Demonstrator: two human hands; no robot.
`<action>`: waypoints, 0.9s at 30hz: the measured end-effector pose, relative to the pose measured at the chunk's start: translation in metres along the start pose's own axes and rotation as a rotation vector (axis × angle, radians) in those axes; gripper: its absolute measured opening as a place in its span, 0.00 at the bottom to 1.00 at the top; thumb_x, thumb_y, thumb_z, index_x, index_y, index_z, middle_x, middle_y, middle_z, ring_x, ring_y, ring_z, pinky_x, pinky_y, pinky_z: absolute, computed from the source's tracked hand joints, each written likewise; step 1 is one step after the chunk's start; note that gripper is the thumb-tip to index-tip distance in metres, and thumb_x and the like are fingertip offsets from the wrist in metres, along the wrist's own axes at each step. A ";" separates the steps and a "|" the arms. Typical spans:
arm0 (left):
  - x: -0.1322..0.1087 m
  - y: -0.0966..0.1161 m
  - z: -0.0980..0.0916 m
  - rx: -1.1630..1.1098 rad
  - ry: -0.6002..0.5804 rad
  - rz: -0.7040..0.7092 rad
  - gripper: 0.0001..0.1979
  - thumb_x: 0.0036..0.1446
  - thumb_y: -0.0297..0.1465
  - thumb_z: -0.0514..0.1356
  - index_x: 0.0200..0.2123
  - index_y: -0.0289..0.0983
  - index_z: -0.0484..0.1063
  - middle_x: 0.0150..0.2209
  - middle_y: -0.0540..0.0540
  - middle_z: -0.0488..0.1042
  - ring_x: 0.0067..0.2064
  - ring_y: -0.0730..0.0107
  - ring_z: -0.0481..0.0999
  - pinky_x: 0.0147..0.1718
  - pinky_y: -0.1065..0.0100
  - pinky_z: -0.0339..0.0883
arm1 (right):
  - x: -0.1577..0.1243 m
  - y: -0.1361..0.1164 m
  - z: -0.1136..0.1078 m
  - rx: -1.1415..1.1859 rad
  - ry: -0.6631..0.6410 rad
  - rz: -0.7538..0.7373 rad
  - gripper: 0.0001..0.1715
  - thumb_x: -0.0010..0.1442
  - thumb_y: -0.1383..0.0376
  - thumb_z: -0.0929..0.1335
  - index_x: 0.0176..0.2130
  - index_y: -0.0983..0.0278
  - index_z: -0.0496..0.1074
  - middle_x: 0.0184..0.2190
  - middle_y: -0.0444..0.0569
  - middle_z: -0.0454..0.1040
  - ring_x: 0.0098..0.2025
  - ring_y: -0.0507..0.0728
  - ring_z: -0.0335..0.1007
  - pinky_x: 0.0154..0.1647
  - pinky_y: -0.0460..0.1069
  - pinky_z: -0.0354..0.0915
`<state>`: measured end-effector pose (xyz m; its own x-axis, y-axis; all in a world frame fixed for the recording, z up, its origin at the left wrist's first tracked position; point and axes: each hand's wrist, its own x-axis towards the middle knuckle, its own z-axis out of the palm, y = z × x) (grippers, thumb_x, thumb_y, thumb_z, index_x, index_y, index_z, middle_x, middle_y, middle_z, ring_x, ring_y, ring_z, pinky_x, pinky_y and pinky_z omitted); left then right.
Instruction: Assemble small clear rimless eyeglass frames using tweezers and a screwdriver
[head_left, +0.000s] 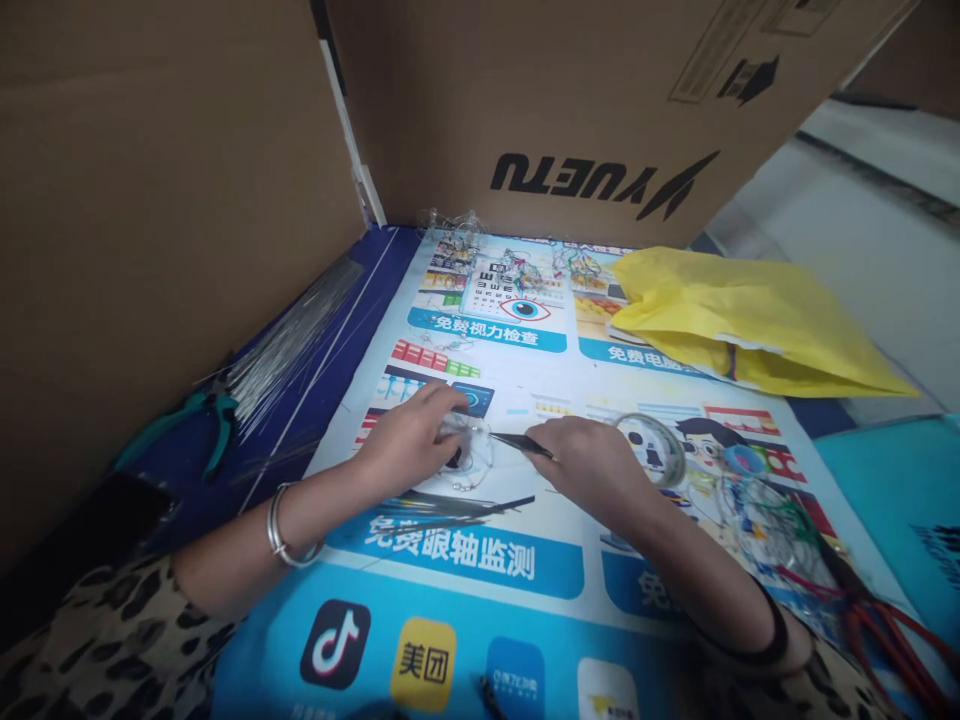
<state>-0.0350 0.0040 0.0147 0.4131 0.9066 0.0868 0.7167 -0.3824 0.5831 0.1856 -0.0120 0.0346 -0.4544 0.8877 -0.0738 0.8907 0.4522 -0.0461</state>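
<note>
My left hand (411, 437) is closed over a thin clear wire loop with small beads (469, 484), its fingertips pressed at the loop's upper left side. My right hand (581, 460) is wrapped round a dark, narrow pointed tool (520, 442), whose tip points left and reaches the loop's right edge. Just below the loop, several dark thin strips (465, 510) lie on the printed poster (547, 385). A roll of clear tape (660, 450) stands right beside my right hand.
Teal-handled pliers (217, 430) and a bundle of thin wires (289, 345) lie at the left. Tangled wire pieces (772, 520) and red-handled scissors (877, 630) are at the right. A yellow bag (750, 310) lies at the back right. Cardboard walls (465, 110) stand behind.
</note>
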 end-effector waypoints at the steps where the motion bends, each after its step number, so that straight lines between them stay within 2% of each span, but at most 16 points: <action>1: -0.001 0.001 0.000 0.023 0.021 0.015 0.13 0.50 0.28 0.56 0.42 0.39 0.65 0.42 0.46 0.66 0.34 0.72 0.68 0.33 0.69 0.61 | -0.001 0.001 0.001 0.003 0.003 0.000 0.11 0.58 0.61 0.61 0.30 0.61 0.70 0.29 0.46 0.74 0.32 0.54 0.68 0.27 0.46 0.51; 5: -0.004 0.004 0.002 0.053 0.026 0.153 0.06 0.54 0.28 0.54 0.36 0.37 0.67 0.40 0.46 0.65 0.36 0.71 0.67 0.34 0.70 0.62 | -0.003 0.004 0.005 0.032 0.036 -0.003 0.09 0.57 0.62 0.62 0.30 0.61 0.70 0.29 0.46 0.75 0.32 0.54 0.68 0.28 0.46 0.52; 9: -0.006 0.006 0.003 0.109 -0.121 0.236 0.08 0.57 0.30 0.52 0.38 0.39 0.70 0.37 0.46 0.66 0.39 0.68 0.67 0.36 0.68 0.63 | -0.005 0.005 0.007 0.032 0.054 -0.007 0.09 0.57 0.62 0.63 0.29 0.62 0.70 0.28 0.46 0.74 0.31 0.54 0.68 0.27 0.46 0.52; 12: -0.005 0.010 0.004 0.180 -0.171 0.224 0.10 0.58 0.30 0.50 0.39 0.38 0.70 0.37 0.45 0.67 0.41 0.65 0.66 0.38 0.65 0.63 | -0.005 0.006 0.007 0.030 0.059 -0.012 0.09 0.57 0.62 0.63 0.30 0.62 0.70 0.28 0.46 0.74 0.31 0.54 0.67 0.28 0.47 0.52; 19: -0.005 0.016 0.004 0.274 -0.210 0.187 0.11 0.59 0.28 0.48 0.34 0.36 0.69 0.36 0.44 0.68 0.41 0.64 0.66 0.39 0.64 0.62 | -0.005 0.005 0.007 0.059 0.039 -0.006 0.10 0.58 0.62 0.62 0.30 0.62 0.70 0.28 0.46 0.74 0.31 0.53 0.67 0.29 0.46 0.52; 23: -0.008 0.020 -0.004 0.284 -0.190 0.140 0.09 0.57 0.28 0.48 0.35 0.37 0.67 0.35 0.46 0.69 0.38 0.66 0.68 0.35 0.67 0.62 | -0.004 0.006 0.007 0.052 0.024 -0.003 0.09 0.57 0.62 0.62 0.30 0.63 0.70 0.29 0.46 0.74 0.33 0.54 0.68 0.29 0.46 0.52; 27: -0.009 0.024 -0.009 0.328 -0.170 0.045 0.07 0.55 0.29 0.49 0.33 0.37 0.66 0.31 0.48 0.71 0.31 0.69 0.70 0.27 0.70 0.57 | -0.004 0.006 0.008 0.052 0.028 -0.009 0.09 0.57 0.63 0.62 0.31 0.63 0.69 0.30 0.47 0.74 0.34 0.55 0.67 0.31 0.47 0.53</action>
<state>-0.0270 -0.0120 0.0353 0.5158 0.8555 -0.0454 0.8264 -0.4829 0.2897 0.1928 -0.0140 0.0266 -0.4612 0.8861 -0.0454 0.8848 0.4555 -0.0981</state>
